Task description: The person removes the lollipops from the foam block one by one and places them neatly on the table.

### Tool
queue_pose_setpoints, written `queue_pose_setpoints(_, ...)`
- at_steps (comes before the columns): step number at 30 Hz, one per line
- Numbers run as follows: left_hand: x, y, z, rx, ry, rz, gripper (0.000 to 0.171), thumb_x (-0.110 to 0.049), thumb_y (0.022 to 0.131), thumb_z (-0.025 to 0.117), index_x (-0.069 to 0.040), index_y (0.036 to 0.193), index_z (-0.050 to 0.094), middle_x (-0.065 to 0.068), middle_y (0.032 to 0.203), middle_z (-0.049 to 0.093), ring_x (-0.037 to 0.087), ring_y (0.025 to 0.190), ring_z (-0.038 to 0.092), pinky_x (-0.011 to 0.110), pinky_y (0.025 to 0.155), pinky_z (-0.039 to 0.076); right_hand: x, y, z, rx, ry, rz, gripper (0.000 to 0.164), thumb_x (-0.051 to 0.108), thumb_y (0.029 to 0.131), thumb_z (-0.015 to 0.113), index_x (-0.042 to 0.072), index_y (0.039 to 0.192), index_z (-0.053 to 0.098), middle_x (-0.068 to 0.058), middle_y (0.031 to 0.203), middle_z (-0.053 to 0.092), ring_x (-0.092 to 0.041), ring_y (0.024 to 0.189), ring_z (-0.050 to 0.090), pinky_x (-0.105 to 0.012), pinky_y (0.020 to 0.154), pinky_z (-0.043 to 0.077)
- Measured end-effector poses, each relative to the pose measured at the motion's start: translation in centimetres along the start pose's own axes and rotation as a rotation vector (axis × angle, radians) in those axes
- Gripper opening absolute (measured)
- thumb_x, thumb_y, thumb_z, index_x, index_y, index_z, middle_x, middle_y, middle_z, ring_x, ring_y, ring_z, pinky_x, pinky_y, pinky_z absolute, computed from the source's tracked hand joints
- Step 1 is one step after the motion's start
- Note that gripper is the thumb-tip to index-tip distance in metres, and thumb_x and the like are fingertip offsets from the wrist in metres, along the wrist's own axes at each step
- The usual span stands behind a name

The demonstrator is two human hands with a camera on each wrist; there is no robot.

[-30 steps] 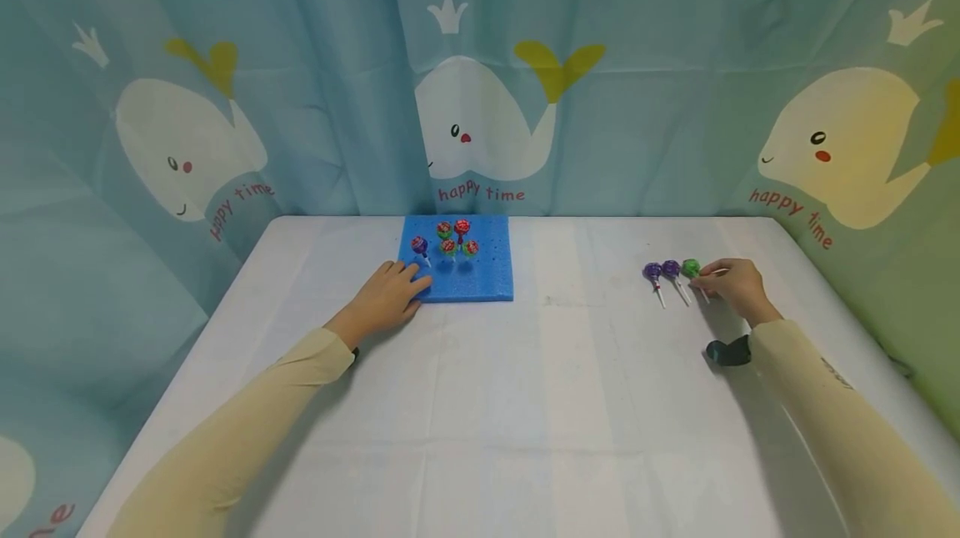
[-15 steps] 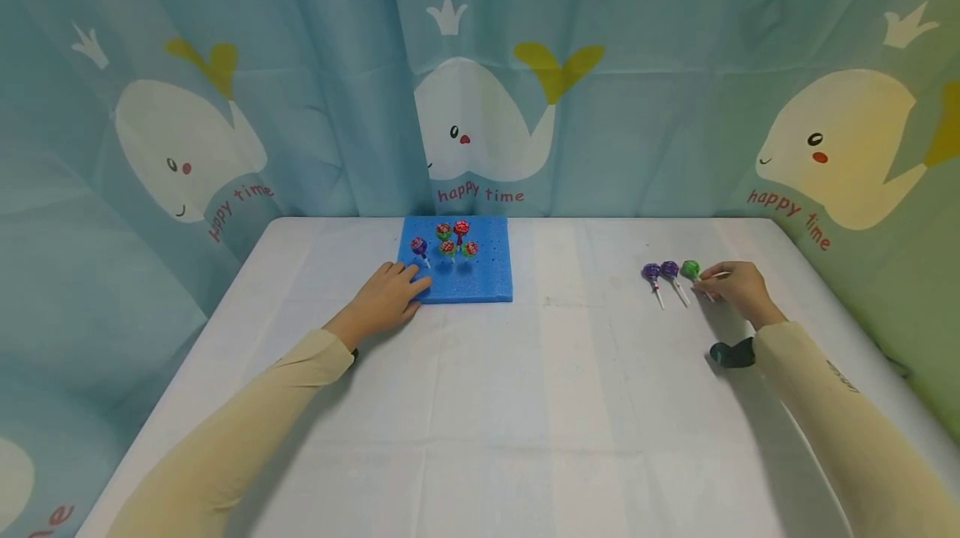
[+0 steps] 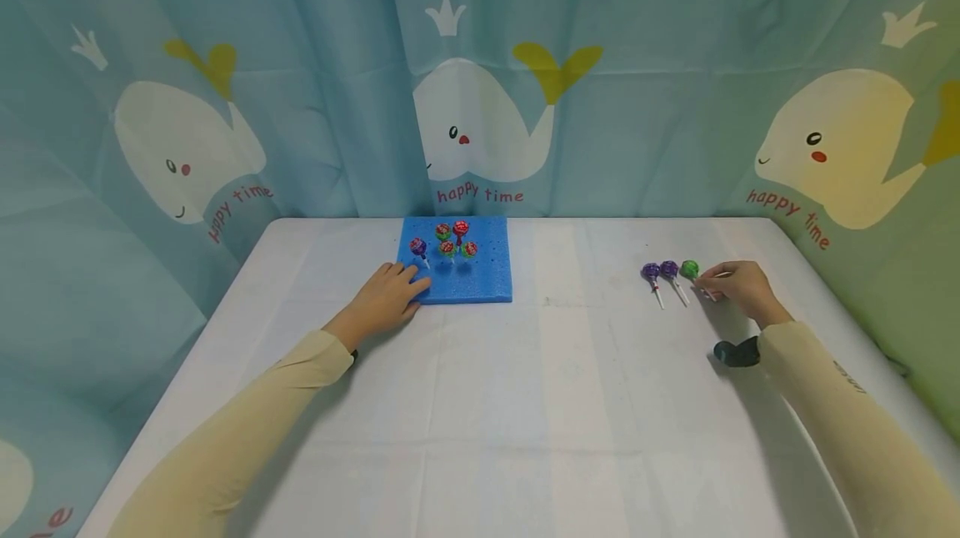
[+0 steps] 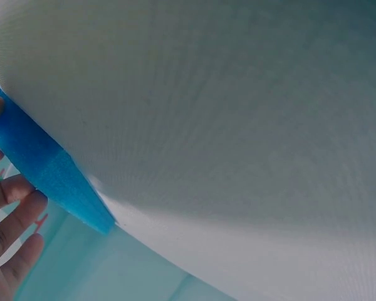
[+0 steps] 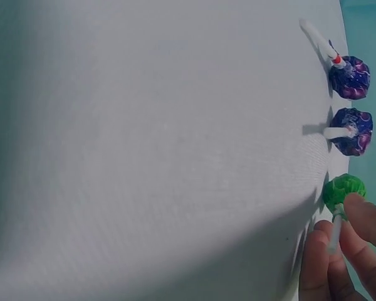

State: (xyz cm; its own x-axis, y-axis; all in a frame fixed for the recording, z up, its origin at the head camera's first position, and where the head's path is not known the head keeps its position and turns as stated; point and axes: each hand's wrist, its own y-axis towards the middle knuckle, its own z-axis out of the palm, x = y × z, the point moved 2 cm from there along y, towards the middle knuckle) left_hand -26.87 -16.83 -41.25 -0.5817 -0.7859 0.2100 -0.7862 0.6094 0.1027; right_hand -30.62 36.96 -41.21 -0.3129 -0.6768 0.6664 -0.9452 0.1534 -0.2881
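Observation:
My left hand (image 3: pixel 381 296) rests on the near left corner of a blue foam board (image 3: pixel 487 279), its fingers fairly straight. Several wrapped lollipops stand in the board: a purple one (image 3: pixel 417 247) leaning near the hand, a red one (image 3: pixel 461 228) at the back, and red-and-green ones (image 3: pixel 447 248) beside it. To the right, my right hand (image 3: pixel 738 288) pinches a green lollipop (image 5: pixel 343 190) by thumb and fingers near the top of its stick. Two purple lollipops (image 5: pixel 349 78) lie alongside on the table, sticks toward me.
A white cloth covers the table (image 3: pixel 495 404). Behind it hangs a blue-green curtain (image 3: pixel 645 129) with whale prints, which also runs along both sides. A dark wrist-worn device (image 3: pixel 737 352) sticks out from the right sleeve. Small holes dot the board's right part.
The right hand has shifted slightly right, with its fingers on the green lollipop, whose head has stayed almost in place. My left hand and the board have stayed put.

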Motion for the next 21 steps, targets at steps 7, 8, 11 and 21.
queue_pose_setpoints(7,-0.02,0.01,-0.05,-0.005,-0.007,-0.001,0.031,-0.025,0.089,0.062,-0.012,0.116,0.055,0.015,0.112,0.059,0.032,0.101,0.056,0.047,0.093,0.045,-0.10,0.00,-0.34,0.059,0.022,-0.055,0.031,0.012,0.088,0.060,-0.012,0.107,0.058,0.015,0.064,0.058,-0.001,0.061,0.053,-0.021,0.060,0.047)
queue_pose_setpoints(8,-0.02,-0.01,-0.07,-0.006,-0.008,-0.001,0.031,-0.025,0.089,0.062,-0.012,0.116,0.055,0.015,0.112,0.059,0.032,0.101,0.056,0.047,0.093,0.045,-0.11,0.00,-0.33,0.064,0.024,-0.056,0.029,0.011,0.088,0.059,-0.011,0.106,0.059,0.015,0.063,0.058,-0.001,0.060,0.053,-0.021,0.060,0.047)
queue_pose_setpoints(11,-0.02,-0.04,-0.02,-0.013,-0.005,0.000,0.031,-0.025,0.088,0.063,-0.012,0.116,0.056,0.015,0.111,0.059,0.032,0.100,0.056,0.047,0.092,0.045,-0.23,0.07,-0.22,0.055,0.028,-0.049,0.022,0.010,0.088,0.060,-0.008,0.100,0.062,0.015,0.061,0.058,-0.001,0.059,0.053,-0.020,0.059,0.047)
queue_pose_setpoints(21,-0.01,-0.06,0.02,-0.021,0.000,0.007,0.031,-0.025,0.088,0.063,-0.012,0.115,0.055,0.015,0.110,0.059,0.032,0.100,0.056,0.047,0.092,0.045,-0.16,-0.17,-0.17,-0.069,0.033,-0.053,0.028,0.013,0.081,0.067,-0.008,0.099,0.063,0.009,0.064,0.059,-0.008,0.062,0.052,-0.025,0.059,0.043)
